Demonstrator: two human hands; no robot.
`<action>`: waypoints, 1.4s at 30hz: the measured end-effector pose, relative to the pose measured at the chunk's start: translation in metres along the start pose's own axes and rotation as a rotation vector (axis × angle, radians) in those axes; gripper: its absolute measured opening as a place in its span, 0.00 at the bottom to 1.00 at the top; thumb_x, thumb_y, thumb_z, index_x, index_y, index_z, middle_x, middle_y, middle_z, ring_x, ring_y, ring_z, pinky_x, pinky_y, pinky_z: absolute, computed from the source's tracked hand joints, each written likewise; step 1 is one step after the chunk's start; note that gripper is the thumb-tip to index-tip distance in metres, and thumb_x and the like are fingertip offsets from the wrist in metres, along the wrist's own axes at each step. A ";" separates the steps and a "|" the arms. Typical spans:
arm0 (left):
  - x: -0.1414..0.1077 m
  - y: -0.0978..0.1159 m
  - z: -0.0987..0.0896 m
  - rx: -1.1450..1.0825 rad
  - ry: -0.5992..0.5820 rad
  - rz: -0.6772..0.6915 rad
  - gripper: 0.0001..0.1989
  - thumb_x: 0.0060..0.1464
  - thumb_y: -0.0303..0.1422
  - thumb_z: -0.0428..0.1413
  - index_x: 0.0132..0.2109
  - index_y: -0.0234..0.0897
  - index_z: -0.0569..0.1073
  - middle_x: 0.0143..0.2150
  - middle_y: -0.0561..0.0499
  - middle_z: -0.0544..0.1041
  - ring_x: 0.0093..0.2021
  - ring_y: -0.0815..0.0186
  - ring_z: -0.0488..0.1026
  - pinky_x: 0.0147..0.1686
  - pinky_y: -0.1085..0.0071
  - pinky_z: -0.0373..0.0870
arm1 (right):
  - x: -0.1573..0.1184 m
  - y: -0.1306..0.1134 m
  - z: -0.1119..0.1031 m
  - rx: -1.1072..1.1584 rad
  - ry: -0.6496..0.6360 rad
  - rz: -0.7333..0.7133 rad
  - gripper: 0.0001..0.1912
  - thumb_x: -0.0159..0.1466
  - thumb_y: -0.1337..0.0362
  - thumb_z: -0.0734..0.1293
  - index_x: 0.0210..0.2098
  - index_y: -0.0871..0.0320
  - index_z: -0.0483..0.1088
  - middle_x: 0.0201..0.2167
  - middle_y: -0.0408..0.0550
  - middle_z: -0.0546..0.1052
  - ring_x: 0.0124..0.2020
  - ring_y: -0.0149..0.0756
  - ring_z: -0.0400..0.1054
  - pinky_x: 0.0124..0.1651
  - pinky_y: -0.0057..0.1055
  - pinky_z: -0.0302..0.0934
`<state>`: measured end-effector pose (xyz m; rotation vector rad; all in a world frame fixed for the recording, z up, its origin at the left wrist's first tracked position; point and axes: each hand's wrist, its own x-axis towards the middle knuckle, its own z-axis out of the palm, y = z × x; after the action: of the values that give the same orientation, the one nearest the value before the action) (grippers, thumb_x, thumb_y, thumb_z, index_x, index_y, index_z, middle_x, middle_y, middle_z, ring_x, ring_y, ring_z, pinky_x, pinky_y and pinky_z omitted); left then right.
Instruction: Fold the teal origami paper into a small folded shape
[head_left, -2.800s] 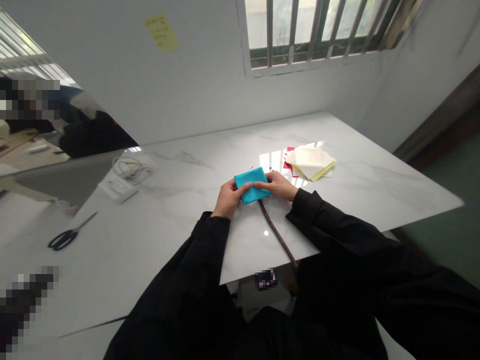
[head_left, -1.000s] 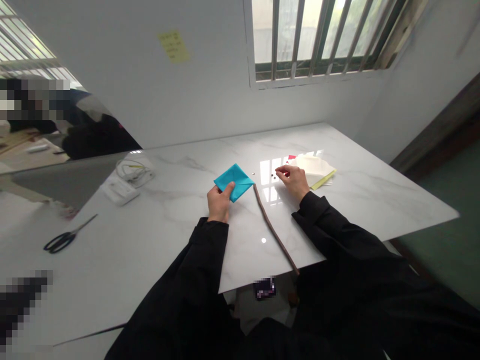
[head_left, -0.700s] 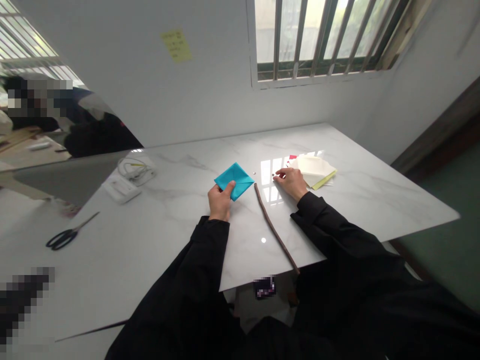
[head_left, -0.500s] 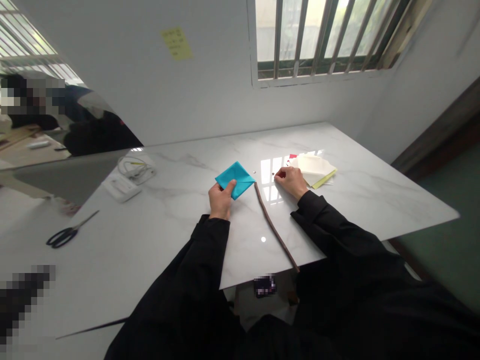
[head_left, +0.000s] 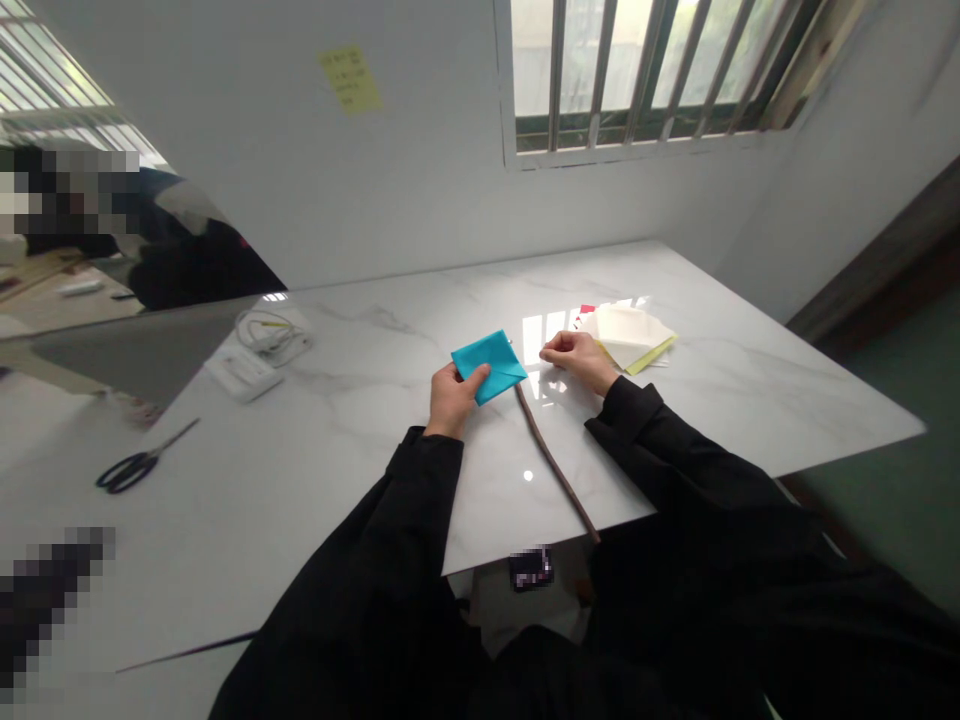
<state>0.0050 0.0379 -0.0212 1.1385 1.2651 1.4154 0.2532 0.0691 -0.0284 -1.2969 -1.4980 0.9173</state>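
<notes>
A folded blue paper [head_left: 495, 362] is held by my left hand [head_left: 452, 400], with the thumb on top and the fingers beneath. To its right, my right hand [head_left: 581, 360] is closed in a pinch just above the table; what lies between its fingertips is too small to make out. A thin brown stick [head_left: 553, 465] runs from the paper's lower right corner to the table's front edge. Behind my right hand lies a pile of cream and yellow papers [head_left: 630, 338] with a bit of red at its back.
Scissors [head_left: 142, 462] lie on the left of the white table [head_left: 360, 400]. A white box [head_left: 244, 372] and a coiled cable [head_left: 274, 335] stand behind them. A person [head_left: 195, 240] is at the far left. A yellow note [head_left: 351, 78] is on the wall.
My left hand has moved right with the blue paper, which has turned slightly and now covers the upper end of the stick. My right hand has shifted a little left, its fingers still pinched.
</notes>
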 end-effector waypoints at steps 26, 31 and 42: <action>-0.007 0.002 0.003 -0.022 -0.208 -0.094 0.30 0.34 0.49 0.78 0.40 0.30 0.84 0.38 0.43 0.85 0.36 0.58 0.79 0.43 0.62 0.76 | -0.025 -0.037 0.012 0.312 -0.381 -0.060 0.18 0.57 0.48 0.78 0.34 0.58 0.81 0.33 0.46 0.81 0.34 0.34 0.72 0.38 0.31 0.66; -0.010 0.003 0.003 -0.023 -0.239 -0.092 0.30 0.36 0.49 0.77 0.40 0.31 0.84 0.37 0.43 0.85 0.36 0.58 0.79 0.42 0.63 0.76 | -0.025 -0.033 0.021 0.192 -0.357 -0.166 0.17 0.60 0.49 0.75 0.35 0.58 0.82 0.31 0.46 0.80 0.31 0.33 0.68 0.36 0.31 0.61; -0.010 0.002 0.005 -0.018 -0.264 -0.087 0.28 0.39 0.49 0.77 0.41 0.31 0.84 0.37 0.43 0.85 0.35 0.59 0.79 0.40 0.63 0.77 | -0.022 -0.022 0.025 0.066 -0.283 -0.230 0.12 0.65 0.52 0.74 0.37 0.55 0.83 0.35 0.47 0.83 0.36 0.38 0.72 0.44 0.35 0.66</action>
<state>0.0117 0.0284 -0.0194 1.1990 1.0990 1.1675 0.2229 0.0445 -0.0194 -0.9515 -1.7765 1.0190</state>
